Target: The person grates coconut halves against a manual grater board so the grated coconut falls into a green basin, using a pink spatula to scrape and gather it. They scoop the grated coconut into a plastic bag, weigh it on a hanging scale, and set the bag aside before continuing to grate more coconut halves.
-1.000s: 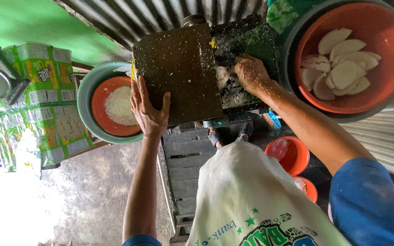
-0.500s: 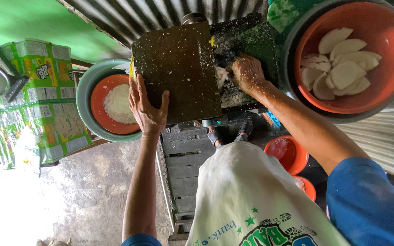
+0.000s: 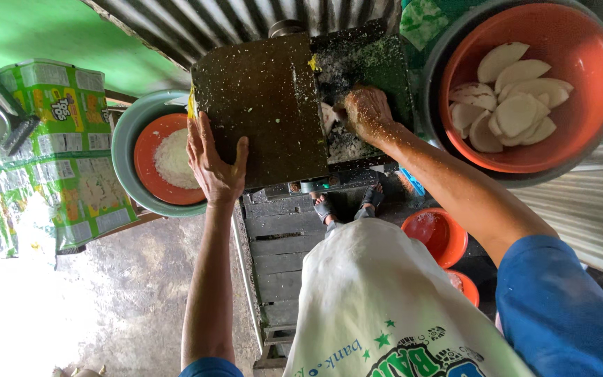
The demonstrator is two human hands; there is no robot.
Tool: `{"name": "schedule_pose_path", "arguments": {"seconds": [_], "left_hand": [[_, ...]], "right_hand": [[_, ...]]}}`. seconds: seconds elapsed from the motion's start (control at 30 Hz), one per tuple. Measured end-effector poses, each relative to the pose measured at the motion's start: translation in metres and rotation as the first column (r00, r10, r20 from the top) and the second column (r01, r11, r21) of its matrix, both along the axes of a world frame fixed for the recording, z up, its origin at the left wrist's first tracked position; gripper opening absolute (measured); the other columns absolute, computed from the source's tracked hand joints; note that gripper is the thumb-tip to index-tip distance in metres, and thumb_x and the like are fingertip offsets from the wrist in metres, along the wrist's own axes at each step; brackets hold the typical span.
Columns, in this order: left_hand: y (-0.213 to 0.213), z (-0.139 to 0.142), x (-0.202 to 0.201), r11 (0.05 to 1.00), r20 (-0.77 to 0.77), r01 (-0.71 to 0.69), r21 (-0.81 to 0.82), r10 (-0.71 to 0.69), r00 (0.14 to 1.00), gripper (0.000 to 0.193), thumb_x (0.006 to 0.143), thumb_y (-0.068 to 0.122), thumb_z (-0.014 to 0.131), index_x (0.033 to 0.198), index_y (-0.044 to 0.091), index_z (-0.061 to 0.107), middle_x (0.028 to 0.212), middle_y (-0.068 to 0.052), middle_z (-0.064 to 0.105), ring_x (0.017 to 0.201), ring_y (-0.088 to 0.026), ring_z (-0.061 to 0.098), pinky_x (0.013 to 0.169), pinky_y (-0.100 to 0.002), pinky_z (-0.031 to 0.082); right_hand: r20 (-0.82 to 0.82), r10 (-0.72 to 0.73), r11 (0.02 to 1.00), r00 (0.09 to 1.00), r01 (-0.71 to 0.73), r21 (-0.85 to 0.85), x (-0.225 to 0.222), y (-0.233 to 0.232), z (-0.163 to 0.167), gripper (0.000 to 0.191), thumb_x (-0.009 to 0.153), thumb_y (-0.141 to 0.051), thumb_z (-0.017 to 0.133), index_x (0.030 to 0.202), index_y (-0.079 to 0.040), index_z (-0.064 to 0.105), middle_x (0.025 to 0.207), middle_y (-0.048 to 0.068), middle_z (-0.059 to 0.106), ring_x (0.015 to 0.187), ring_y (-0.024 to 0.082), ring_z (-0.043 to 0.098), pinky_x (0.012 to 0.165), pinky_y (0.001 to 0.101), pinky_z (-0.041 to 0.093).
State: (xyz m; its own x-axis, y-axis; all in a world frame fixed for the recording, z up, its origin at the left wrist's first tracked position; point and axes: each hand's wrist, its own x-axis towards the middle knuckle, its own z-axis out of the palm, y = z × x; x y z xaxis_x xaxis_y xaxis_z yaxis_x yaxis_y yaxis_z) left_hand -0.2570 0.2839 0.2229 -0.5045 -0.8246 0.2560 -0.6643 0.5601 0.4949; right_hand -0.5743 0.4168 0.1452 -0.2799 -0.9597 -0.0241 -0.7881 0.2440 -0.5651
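My left hand (image 3: 214, 164) lies flat, fingers spread, on the near edge of the dark metal cover (image 3: 266, 98) of a grating machine flecked with white shreds. My right hand (image 3: 366, 112) is in the machine's open trough (image 3: 368, 63), fingers curled round a white piece (image 3: 328, 119) pressed against the cover's edge. To the right, a big orange bowl (image 3: 594, 105) holds several pale curved slices (image 3: 518, 112). Left of the machine, an orange bowl (image 3: 149, 146) with a heap of white gratings (image 3: 174, 157) sits in a grey-green basin (image 3: 123, 139).
Corrugated metal sheet (image 3: 246, 14) runs behind the machine. A green printed sack (image 3: 71, 153) hangs at the left. Below are a wooden pallet (image 3: 280, 237), my sandalled feet (image 3: 347, 202) and a small orange bowl (image 3: 435, 234). My white apron (image 3: 385, 307) fills the lower middle.
Both hands keep their places; the right hand has shifted only slightly in the trough. The left hand stays flat on the cover.
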Motion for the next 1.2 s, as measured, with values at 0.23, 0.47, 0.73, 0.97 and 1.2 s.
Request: {"name": "schedule_pose_path", "arguments": {"seconds": [0.23, 0.47, 0.73, 0.97, 1.2], "left_hand": [[0.001, 0.000, -0.001, 1.000, 0.046, -0.025, 0.010, 0.024, 0.999, 0.090, 0.097, 0.046, 0.077, 0.165, 0.009, 0.032, 0.164, -0.030, 0.034, 0.149, -0.047, 0.038, 0.121, -0.057, 0.031], [-0.001, -0.001, -0.001, 1.000, 0.051, -0.015, -0.005, 0.015, 0.999, 0.090, 0.097, 0.047, 0.077, 0.165, 0.009, 0.031, 0.164, -0.031, 0.035, 0.148, -0.047, 0.040, 0.121, -0.057, 0.032], [0.001, -0.001, -0.001, 1.000, 0.042, -0.010, -0.015, 0.010, 0.999, 0.090, 0.097, 0.046, 0.078, 0.166, 0.009, 0.031, 0.164, -0.031, 0.037, 0.147, -0.047, 0.042, 0.122, -0.055, 0.033], [0.001, 0.000, -0.002, 1.000, 0.067, -0.014, -0.012, 0.015, 0.998, 0.090, 0.098, 0.046, 0.077, 0.166, 0.009, 0.031, 0.163, -0.031, 0.038, 0.146, -0.047, 0.042, 0.122, -0.055, 0.033], [-0.004, -0.010, 0.006, 0.995, 0.126, 0.019, -0.096, -0.007, 0.992, 0.086, 0.101, 0.047, 0.077, 0.166, 0.009, 0.034, 0.163, -0.028, 0.042, 0.150, -0.046, 0.042, 0.124, -0.055, 0.034]], "right_hand": [[-0.003, 0.028, 1.000, 1.000, -0.028, -0.013, -0.001, -0.002, 0.001, 0.005, 0.082, -0.009, 0.078, 0.086, -0.009, 0.081, 0.078, 0.018, 0.073, 0.066, 0.034, 0.069, 0.060, 0.0479, 0.051], [-0.058, -0.004, 0.997, 0.998, 0.009, 0.077, -0.001, -0.005, -0.021, 0.009, 0.091, -0.015, 0.076, 0.085, -0.008, 0.078, 0.075, 0.019, 0.069, 0.072, 0.036, 0.066, 0.069, 0.0531, 0.047], [-0.037, -0.025, 0.998, 0.999, 0.028, 0.060, -0.001, -0.011, -0.049, 0.009, 0.086, -0.005, 0.069, 0.085, -0.011, 0.076, 0.081, 0.019, 0.068, 0.081, 0.040, 0.065, 0.073, 0.0558, 0.045], [-0.231, -0.027, 0.945, 0.973, -0.051, -0.324, 0.000, -0.009, -0.065, 0.007, 0.066, -0.003, 0.069, 0.072, -0.007, 0.069, 0.072, 0.018, 0.066, 0.072, 0.040, 0.066, 0.064, 0.0552, 0.048], [-0.102, 0.044, 0.988, 0.994, -0.029, 0.150, 0.006, -0.023, -0.048, 0.013, 0.080, -0.002, 0.068, 0.069, -0.007, 0.069, 0.069, 0.018, 0.066, 0.063, 0.028, 0.066, 0.060, 0.0473, 0.054]]}}
